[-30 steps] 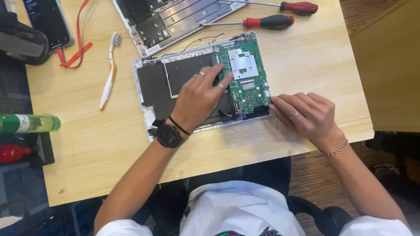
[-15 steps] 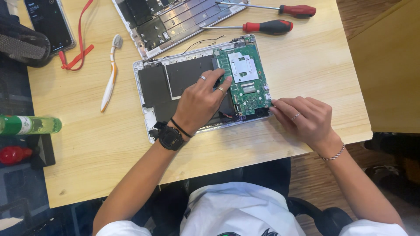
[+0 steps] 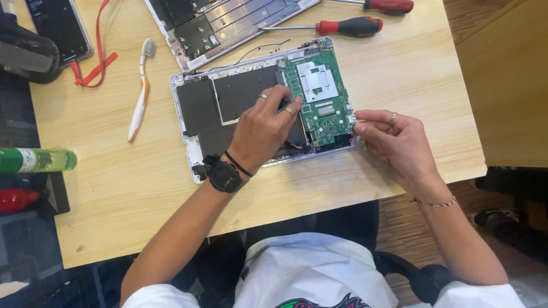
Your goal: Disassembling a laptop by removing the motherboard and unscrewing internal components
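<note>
While I look down from the head camera, my left hand (image 3: 264, 130) lies curled on the opened laptop base (image 3: 228, 102) mid-bench (image 3: 142, 188), fingertips at the green circuit board (image 3: 318, 97). My right hand (image 3: 399, 140) pinches the base's right edge. Two red-handled screwdrivers (image 3: 348, 26) lie beyond.

Blk watch (image 3: 224, 175) + band; rings; bracelet (image 3: 438, 203); wht tee (image 3: 319, 274)

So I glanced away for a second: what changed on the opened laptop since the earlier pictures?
The right hand shifted from the laptop's lower right corner up to its right edge, fingertips pinching there. The left hand stayed on the green circuit board's left edge; screwdrivers and toothbrush did not move.
</note>
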